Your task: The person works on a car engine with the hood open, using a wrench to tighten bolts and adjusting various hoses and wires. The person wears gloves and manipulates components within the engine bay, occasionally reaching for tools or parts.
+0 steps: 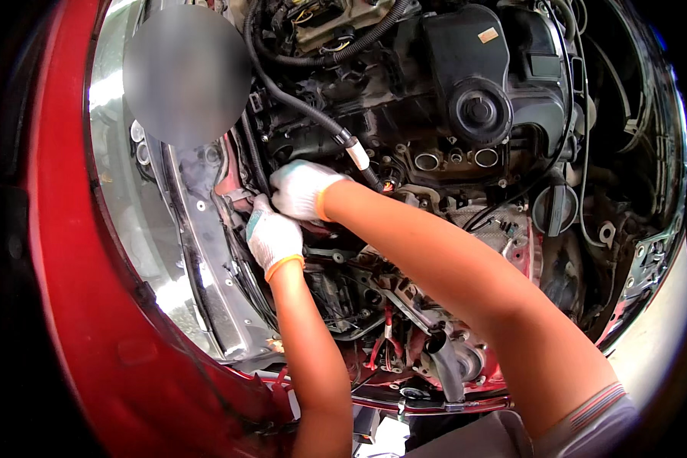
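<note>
Black hose (253, 149) comes down the cowl side of the engine bay, beside the engine, and ends out of sight at the gloves. Left hand (275, 238) and right hand (304, 189) sit close together there, fingers curled; can't tell whether either is clamped on the hose, fingertips hidden. Handling, judged by look: light, semi-stiff, bends but could kink; knit gloves should help if it's oily. Best hold: straight run just above the gloves, clear of the wiring bundle (246, 284), whose thin leads look easier to damage.
</note>
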Motion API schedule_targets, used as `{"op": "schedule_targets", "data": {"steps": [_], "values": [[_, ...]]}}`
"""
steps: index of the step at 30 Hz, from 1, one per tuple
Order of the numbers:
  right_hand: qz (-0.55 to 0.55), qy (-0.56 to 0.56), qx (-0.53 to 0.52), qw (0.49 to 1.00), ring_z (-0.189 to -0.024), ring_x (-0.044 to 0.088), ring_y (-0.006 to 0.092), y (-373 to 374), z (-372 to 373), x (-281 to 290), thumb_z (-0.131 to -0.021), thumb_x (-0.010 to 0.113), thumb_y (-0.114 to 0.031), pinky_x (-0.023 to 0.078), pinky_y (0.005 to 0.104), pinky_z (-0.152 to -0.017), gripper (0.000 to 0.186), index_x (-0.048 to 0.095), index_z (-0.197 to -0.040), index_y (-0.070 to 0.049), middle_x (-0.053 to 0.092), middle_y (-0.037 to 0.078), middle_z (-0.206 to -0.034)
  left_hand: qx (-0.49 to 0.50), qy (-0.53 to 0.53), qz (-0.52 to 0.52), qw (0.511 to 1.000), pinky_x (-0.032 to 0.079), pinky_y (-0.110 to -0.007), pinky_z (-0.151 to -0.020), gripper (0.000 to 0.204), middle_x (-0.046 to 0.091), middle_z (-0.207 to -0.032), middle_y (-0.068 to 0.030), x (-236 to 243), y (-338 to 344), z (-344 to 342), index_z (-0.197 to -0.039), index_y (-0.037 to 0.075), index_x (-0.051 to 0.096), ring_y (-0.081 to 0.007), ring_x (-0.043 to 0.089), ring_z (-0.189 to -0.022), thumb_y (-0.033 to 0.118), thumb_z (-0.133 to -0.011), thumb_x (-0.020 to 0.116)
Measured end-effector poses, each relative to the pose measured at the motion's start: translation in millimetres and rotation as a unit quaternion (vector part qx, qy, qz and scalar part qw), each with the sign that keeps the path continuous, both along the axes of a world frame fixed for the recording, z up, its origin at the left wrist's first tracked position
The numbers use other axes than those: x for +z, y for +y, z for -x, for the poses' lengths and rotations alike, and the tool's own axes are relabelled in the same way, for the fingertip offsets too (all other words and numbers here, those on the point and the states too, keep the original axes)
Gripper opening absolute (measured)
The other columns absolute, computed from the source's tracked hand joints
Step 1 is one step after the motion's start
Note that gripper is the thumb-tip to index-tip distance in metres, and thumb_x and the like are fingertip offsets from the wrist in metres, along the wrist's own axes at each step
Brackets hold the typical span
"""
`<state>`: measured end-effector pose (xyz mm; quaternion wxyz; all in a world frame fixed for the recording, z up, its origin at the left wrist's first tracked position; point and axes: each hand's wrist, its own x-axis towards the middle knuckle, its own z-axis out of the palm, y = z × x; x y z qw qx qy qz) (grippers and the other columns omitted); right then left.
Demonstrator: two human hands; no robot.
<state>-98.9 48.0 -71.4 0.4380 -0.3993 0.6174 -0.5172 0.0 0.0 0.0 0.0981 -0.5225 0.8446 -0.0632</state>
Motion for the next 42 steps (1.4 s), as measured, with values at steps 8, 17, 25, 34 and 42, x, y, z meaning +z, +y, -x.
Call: {"op": "schedule_targets", "data": {"steps": [8, 17, 25, 34, 42], "values": [[-0.042, -0.066, -0.142, 0.987, -0.097, 0.069, 0.0402, 64.0, -31.9, 20.9, -0.096, 0.053, -0.024, 0.055, 0.0478, -0.089, 0.039, 0.058, -0.131, -0.007, 0.071, 0.023, -0.107, 0.096, 0.003, -0.09, 0.991, 0.054, -0.045, -0.08, 0.043, 0.07, -0.099, -0.0238, 8.1, -23.2, -5.7, -0.128, 0.004, 0.062, -0.0364, 0.069, -0.085, 0.019, -0.088, 0.058], [-0.05, 0.068, -0.003, 0.996, -0.098, 0.071, 0.0376, 47.9, -17.7, 19.2, -0.097, 0.047, -0.014, 0.056, 0.0462, -0.085, 0.032, 0.058, -0.127, -0.01, 0.073, 0.019, -0.104, 0.258, 0.135, -0.3, 0.908, 0.049, -0.038, -0.047, 0.066, 0.066, -0.093, -0.0148, 7.4, -48.4, -5.1, -0.153, 0.01, 0.043, -0.0235, 0.061, -0.06, 0.01, -0.088, 0.052], [-0.069, 0.113, 0.01, 0.991, -0.096, 0.073, 0.0353, 29.0, -22.3, 15.9, -0.099, 0.047, -0.019, 0.057, 0.0487, -0.08, 0.028, 0.064, -0.119, -0.01, 0.074, 0.017, -0.103, 0.242, 0.138, -0.266, 0.923, 0.04, -0.036, -0.039, 0.026, 0.055, -0.069, -0.0096, 9.4, -31.2, 8.4, -0.109, 0.007, 0.057, -0.022, 0.051, -0.046, 0.005, -0.087, 0.043], [-0.026, 0.023, -0.044, 0.998, -0.088, 0.07, 0.0398, 114.9, -26.4, 46.1, -0.092, 0.06, -0.025, 0.055, 0.05, -0.076, 0.031, 0.061, -0.114, -0.005, 0.071, 0.022, -0.093, 0.038, -0.036, -0.099, 0.994, 0.053, -0.048, -0.062, 0.035, 0.067, -0.078, -0.0174, -8.9, -44.0, -6.0, -0.103, 0.004, 0.048, -0.0367, 0.067, -0.066, 0.039, -0.103, 0.046], [-0.049, -0.066, -0.169, 0.982, -0.093, 0.071, 0.0363, 281.8, -7.2, 76.8, -0.095, 0.062, -0.021, 0.057, 0.0438, -0.082, 0.028, 0.067, -0.117, -0.005, 0.071, 0.021, -0.101, 0.024, 0.055, -0.338, 0.939, 0.047, -0.041, -0.039, 0.014, 0.064, -0.069, -0.0202, -25.4, -113.9, -53.6, -0.099, 0.009, 0.05, -0.0321, 0.061, -0.047, 0.022, -0.098, 0.051]]}}
